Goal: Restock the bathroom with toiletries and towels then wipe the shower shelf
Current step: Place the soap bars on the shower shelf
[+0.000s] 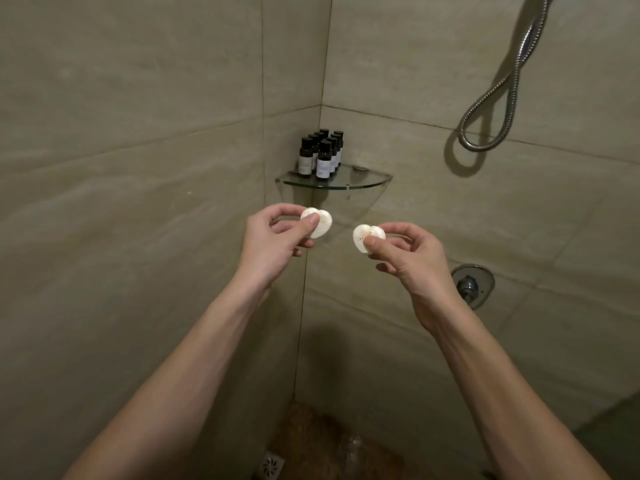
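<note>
Both hands are raised in front of the tiled shower corner, below the front edge of the glass corner shelf (346, 185). The left hand (273, 237) pinches small white soaps (318, 225) between thumb and curled fingers (282, 211); the right hand (412, 258) pinches a matching white pair (367, 239) the same way. The two sets are near each other but apart, and neither touches the shelf.

A cluster of dark bottles (322, 154) with black caps and pale labels stands upright, packed in rows at the shelf's back corner where the walls meet. A small metal fitting (360, 169) sits near the shelf's right edge. A looped metal shower hose (502, 98) hangs on the right wall, its top cut off by the frame. Lower on that wall is a round chrome valve (472, 285). A floor drain (273, 465) shows at the bottom.

Whether each hand holds two round pieces or one heart-shaped piece is hard to tell. The bottle labels are too small to read, and the floor is dim and blurred.
</note>
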Motion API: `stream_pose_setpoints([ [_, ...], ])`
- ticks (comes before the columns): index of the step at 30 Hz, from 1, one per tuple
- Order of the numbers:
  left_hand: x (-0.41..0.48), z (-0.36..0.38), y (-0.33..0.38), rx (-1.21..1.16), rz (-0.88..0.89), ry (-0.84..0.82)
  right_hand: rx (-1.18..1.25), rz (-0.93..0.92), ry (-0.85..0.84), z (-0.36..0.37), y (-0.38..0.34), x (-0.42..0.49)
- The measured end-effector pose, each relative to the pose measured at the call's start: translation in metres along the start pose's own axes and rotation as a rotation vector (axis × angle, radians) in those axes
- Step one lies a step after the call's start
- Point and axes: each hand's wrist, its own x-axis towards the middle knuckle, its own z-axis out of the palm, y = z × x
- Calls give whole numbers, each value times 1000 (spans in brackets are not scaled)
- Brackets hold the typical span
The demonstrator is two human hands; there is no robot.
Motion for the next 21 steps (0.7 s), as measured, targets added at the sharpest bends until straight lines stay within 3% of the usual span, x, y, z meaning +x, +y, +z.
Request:
stream_pose_setpoints([
  [5, 49, 13, -1, -60, 7, -71, -2, -6, 42, 10, 2, 44],
  [13, 114, 62, 9, 48, 85, -178, -33, -29, 100, -9, 3, 122],
  [17, 147, 89, 23, 311, 212, -246, -82, -49, 104, -24, 3, 158],
  [21, 185, 114, 49, 839, 355, -335, -86, -49, 76, -39, 5, 196],
])
